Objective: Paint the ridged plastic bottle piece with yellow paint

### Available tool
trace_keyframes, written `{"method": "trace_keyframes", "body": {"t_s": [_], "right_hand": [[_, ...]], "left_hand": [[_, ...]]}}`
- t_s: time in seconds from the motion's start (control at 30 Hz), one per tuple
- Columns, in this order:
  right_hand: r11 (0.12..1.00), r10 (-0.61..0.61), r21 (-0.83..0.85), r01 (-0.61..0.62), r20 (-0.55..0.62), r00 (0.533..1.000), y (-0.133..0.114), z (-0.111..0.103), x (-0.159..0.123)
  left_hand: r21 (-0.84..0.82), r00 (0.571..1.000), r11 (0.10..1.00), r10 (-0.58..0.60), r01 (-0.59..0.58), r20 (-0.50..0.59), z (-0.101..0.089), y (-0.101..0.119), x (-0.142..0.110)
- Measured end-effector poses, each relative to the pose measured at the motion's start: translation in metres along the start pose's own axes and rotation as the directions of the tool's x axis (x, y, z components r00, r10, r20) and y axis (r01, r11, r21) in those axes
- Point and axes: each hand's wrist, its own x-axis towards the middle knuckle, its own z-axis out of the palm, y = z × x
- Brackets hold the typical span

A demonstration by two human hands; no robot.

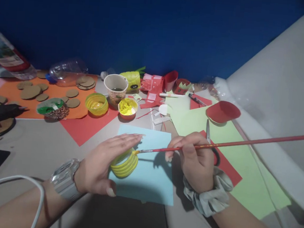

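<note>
Paint in bright yellow covers the near-side ribs of a short, round, ribbed plastic ring, which sits toward the left side of a rectangular light-blue paper sheet. The right hand has its grip closed narrowly around a long, thin, red-handled paintbrush with a silver metal collar, and the yellow-loaded bristles meet the ring's upper right edge. The left hand is at the sheet's left edge with its grip wide: straight fingers reach past the ring's far side, while the thumb stands off its near side. Whether the palm or fingers press on the ring cannot be told.

Coating looks well along, judging by the yellow on the ribs facing the camera. The part behind the left hand is hidden, so how much is bare there cannot be told; the rim under the bristles seems to be the part in hand. Just beyond the sheet's far edge stands a small, round, orange-red tub of thick yellow paint. Farther beyond the sheet's far left corner, a translucent yellow ribbed cup looks like a similar piece already coated.
</note>
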Motion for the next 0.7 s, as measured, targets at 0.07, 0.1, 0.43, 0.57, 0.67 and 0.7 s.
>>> {"method": "trace_keyframes", "body": {"t_s": [0.07,0.1,0.43,0.57,0.67,0.7], "right_hand": [[1.0,0.006,0.006,-0.006,-0.02,1.0,-0.001,0.0,0.0],[1.0,0.004,0.018,-0.003,-0.02,1.0,-0.002,0.001,0.0],[0.999,-0.016,0.03,0.017,-0.03,0.999,-0.002,0.002,0.0],[0.996,0.02,0.092,-0.015,-0.049,0.999,-0.007,0.003,0.006],[0.992,0.056,0.114,-0.049,-0.061,0.997,-0.008,0.0,0.011],[0.993,0.057,0.103,-0.049,-0.073,0.996,-0.007,-0.001,0.012]], "left_hand": [[-0.002,1.0,1.0,-0.02,0.02,0.001,-0.001,0.001,0.0],[-0.002,1.0,1.0,-0.026,0.026,0.002,-0.001,0.001,0.0],[-0.022,0.999,0.998,-0.052,0.052,0.007,0.0,0.0,0.0],[-0.024,0.998,0.998,-0.064,0.064,0.016,0.0,-0.001,-0.002],[-0.025,0.998,0.998,-0.056,0.056,0.016,-0.001,-0.001,-0.002],[-0.023,0.999,0.999,-0.049,0.049,0.018,-0.001,-0.001,-0.003]]}}
